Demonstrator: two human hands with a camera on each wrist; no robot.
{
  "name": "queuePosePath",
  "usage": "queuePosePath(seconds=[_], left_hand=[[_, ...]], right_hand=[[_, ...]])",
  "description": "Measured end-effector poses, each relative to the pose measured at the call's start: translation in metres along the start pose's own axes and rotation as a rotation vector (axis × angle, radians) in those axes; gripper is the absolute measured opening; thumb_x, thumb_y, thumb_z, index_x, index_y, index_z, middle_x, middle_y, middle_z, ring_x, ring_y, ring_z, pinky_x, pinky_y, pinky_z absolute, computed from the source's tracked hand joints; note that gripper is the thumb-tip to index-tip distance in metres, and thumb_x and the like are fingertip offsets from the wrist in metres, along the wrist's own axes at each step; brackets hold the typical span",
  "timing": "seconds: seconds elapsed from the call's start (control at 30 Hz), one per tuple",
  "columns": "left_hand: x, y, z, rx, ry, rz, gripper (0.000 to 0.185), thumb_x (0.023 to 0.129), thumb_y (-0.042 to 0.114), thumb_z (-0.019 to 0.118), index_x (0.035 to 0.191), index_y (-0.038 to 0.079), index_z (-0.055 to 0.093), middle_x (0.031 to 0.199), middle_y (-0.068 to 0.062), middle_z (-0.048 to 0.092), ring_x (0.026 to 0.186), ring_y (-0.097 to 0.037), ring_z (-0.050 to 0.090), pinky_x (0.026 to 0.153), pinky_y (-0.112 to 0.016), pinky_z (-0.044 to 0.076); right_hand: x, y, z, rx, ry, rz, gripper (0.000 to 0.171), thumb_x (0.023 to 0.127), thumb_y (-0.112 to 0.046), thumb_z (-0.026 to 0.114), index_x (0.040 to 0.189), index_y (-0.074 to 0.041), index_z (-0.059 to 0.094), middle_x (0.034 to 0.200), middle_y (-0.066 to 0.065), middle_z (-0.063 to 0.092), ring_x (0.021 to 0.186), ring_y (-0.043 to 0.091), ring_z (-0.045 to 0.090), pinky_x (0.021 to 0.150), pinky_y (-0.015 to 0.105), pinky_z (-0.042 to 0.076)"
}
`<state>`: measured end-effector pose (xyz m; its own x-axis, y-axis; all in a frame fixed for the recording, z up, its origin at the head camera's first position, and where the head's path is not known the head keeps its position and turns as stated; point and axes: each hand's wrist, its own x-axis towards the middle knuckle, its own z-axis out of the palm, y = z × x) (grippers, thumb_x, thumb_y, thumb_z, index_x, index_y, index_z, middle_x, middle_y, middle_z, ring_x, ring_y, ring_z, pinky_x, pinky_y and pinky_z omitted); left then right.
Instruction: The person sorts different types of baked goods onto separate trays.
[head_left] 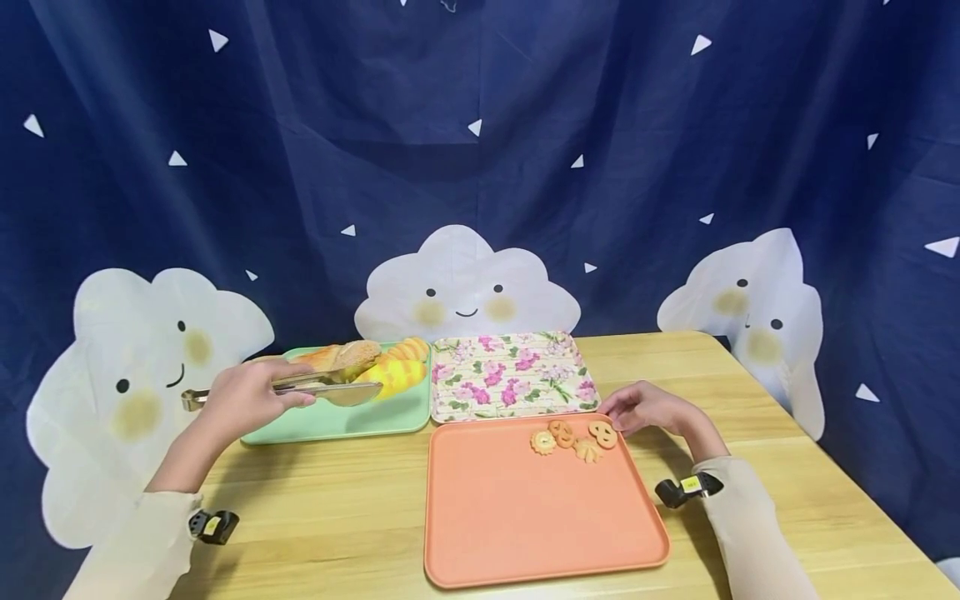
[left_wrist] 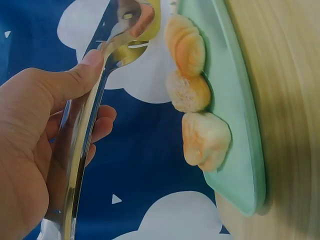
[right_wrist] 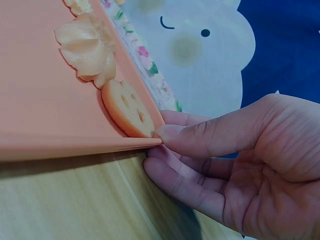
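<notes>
Gripping tongs (head_left: 300, 385) in left hand (head_left: 243, 400), right hand (head_left: 645, 408) pinching orange tray (head_left: 525, 517) corner, fingertips hidden.

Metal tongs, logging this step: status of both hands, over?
Left hand grips shiny metal tongs over mint-green tray of bread. Right hand pinches corner of orange rectangular tray beside round biscuits. Nothing blocking.

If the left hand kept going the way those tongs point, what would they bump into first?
Probably the yellow bread on the green tray; the tongs in the left hand already reach it, though depth is unclear.
</notes>
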<state>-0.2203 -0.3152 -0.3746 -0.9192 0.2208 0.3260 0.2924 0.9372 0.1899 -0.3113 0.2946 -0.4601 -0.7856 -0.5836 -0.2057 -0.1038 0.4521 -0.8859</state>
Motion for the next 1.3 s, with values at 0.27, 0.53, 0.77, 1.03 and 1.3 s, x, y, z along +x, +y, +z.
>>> queuePosePath(seconds=[0.27,0.53,0.77,1.03,1.3], left_hand=[[-0.002,-0.004,0.0,0.105,-0.022,0.06,0.038,0.081,0.034,0.084,0.115,0.017,0.079,0.111,-0.01,0.077,0.064,-0.007,0.057,0.048,-0.028,0.034],[0.001,-0.011,0.001,0.111,-0.062,0.062,0.037,0.082,0.032,0.084,0.116,0.017,0.079,0.111,-0.011,0.077,0.064,-0.008,0.058,0.048,-0.028,0.034],[0.006,-0.01,0.005,0.139,-0.081,0.084,0.037,0.081,0.032,0.084,0.114,0.017,0.079,0.101,-0.006,0.078,0.069,-0.015,0.065,0.049,-0.028,0.036],[0.011,-0.011,0.009,0.141,-0.1,0.08,0.036,0.08,0.033,0.085,0.113,0.018,0.079,0.095,-0.004,0.076,0.063,-0.008,0.055,0.05,-0.028,0.035],[0.013,-0.011,0.01,0.09,-0.14,0.043,0.035,0.08,0.033,0.085,0.112,0.018,0.08,0.108,-0.01,0.078,0.086,-0.029,0.071,0.054,-0.03,0.042]], right_hand=[[0.001,0.002,-0.001,0.014,-0.001,0.005,0.036,0.086,0.005,0.068,0.12,0.018,0.063,0.093,0.013,0.07,0.08,0.011,0.066,0.076,0.03,0.059],[0.0,0.001,-0.001,0.015,0.0,0.011,0.037,0.086,0.005,0.068,0.121,0.019,0.062,0.093,0.01,0.071,0.081,0.011,0.067,0.078,0.03,0.06],[0.0,0.001,0.0,0.015,-0.004,-0.002,0.037,0.086,0.006,0.067,0.12,0.019,0.062,0.091,0.01,0.07,0.079,0.01,0.066,0.075,0.028,0.059],[0.0,0.001,0.002,-0.001,-0.001,-0.013,0.036,0.085,0.006,0.068,0.119,0.019,0.063,0.091,0.012,0.07,0.077,0.009,0.064,0.073,0.027,0.058],[-0.001,-0.001,0.001,-0.011,0.004,-0.01,0.036,0.085,0.005,0.068,0.118,0.018,0.064,0.091,0.013,0.07,0.077,0.01,0.064,0.073,0.026,0.057]])
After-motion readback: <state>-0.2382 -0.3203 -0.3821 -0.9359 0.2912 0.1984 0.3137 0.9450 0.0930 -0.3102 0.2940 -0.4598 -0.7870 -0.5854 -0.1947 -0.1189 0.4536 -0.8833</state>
